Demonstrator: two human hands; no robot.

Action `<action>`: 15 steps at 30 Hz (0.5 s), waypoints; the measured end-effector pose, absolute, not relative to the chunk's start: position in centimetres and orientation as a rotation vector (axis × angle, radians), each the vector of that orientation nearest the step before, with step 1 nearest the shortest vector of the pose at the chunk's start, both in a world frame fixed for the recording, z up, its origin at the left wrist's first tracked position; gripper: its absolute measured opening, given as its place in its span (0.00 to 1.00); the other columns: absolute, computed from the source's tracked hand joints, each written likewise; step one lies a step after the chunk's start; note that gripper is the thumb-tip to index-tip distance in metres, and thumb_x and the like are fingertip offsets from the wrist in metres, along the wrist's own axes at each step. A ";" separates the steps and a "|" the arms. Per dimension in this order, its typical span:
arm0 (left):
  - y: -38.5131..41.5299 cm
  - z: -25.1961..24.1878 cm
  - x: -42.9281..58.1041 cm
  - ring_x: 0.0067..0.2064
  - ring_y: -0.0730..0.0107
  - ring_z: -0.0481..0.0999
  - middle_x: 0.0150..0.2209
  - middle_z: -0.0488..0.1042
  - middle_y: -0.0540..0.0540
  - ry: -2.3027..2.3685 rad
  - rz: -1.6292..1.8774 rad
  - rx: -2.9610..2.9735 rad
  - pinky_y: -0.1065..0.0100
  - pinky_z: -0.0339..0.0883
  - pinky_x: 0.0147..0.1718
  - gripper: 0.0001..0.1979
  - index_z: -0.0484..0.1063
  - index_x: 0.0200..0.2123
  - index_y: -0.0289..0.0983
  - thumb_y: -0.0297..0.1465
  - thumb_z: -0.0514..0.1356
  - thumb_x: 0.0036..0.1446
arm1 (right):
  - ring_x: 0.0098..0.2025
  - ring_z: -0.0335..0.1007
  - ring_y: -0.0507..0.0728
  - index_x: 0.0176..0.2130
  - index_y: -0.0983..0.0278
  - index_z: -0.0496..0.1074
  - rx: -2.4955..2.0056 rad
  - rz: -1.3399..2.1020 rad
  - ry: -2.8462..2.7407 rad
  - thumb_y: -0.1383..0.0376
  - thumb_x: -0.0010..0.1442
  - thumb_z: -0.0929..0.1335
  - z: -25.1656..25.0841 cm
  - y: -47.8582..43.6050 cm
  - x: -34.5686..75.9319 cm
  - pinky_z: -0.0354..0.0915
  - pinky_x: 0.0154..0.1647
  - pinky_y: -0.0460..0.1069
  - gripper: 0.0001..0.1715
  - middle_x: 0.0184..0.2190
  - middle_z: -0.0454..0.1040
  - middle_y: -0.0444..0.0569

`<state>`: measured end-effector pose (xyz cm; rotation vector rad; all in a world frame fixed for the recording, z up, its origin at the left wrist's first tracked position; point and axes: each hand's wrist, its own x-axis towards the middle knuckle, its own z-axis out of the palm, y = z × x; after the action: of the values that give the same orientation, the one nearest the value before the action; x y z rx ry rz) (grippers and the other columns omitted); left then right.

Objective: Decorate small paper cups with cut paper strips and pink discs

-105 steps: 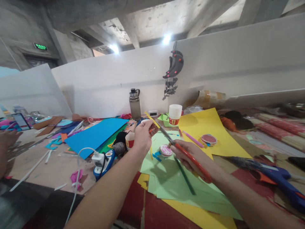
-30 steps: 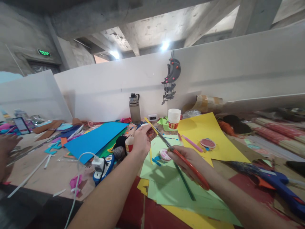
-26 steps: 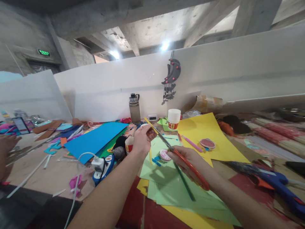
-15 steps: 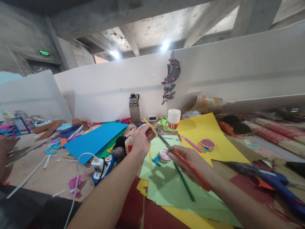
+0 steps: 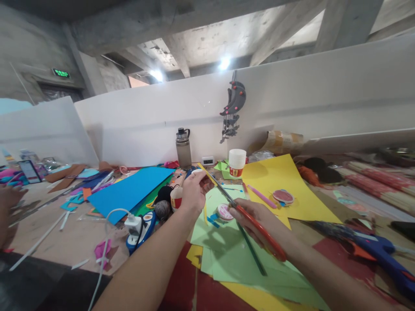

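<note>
My left hand [image 5: 193,191] is raised over the table, fingers pinched on a narrow yellow paper strip [image 5: 207,172]. My right hand [image 5: 256,222] grips red-handled scissors [image 5: 259,229]; their blades [image 5: 223,190] point up-left and meet the strip beside my left fingers. Below both hands lie light green paper sheets [image 5: 227,255] on yellow sheets, with a dark green stick [image 5: 251,248] across them. A small pink-topped round lid [image 5: 224,211] rests just under the scissors.
A blue sheet [image 5: 129,188], a grey bottle [image 5: 183,149], stacked paper cups [image 5: 237,162], a large yellow sheet [image 5: 279,179] and a blue glue gun [image 5: 382,255] lie around. A charger with white cable [image 5: 134,222] sits at left. Another person's hand [image 5: 6,203] is at far left.
Both hands stay in nearly the same place. The scissors and strip have shifted only slightly; the view has dropped a little since the oldest frame.
</note>
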<state>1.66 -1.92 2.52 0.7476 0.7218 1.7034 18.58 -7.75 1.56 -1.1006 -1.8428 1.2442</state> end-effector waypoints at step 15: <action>-2.0 2.8 1.7 0.24 0.76 0.72 0.24 0.74 0.47 0.736 1.697 0.718 0.73 0.67 0.25 0.08 0.71 0.25 0.32 0.29 0.66 0.43 | 0.13 0.45 0.45 0.28 0.62 0.66 -1.184 1.280 -1.753 0.44 0.52 0.66 1.3 -7.8 18.1 0.42 0.13 0.42 0.24 0.12 0.51 0.35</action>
<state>1.71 -2.01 2.75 0.7180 0.7355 1.6970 18.13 -7.84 1.27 -1.1839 -1.7535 1.2795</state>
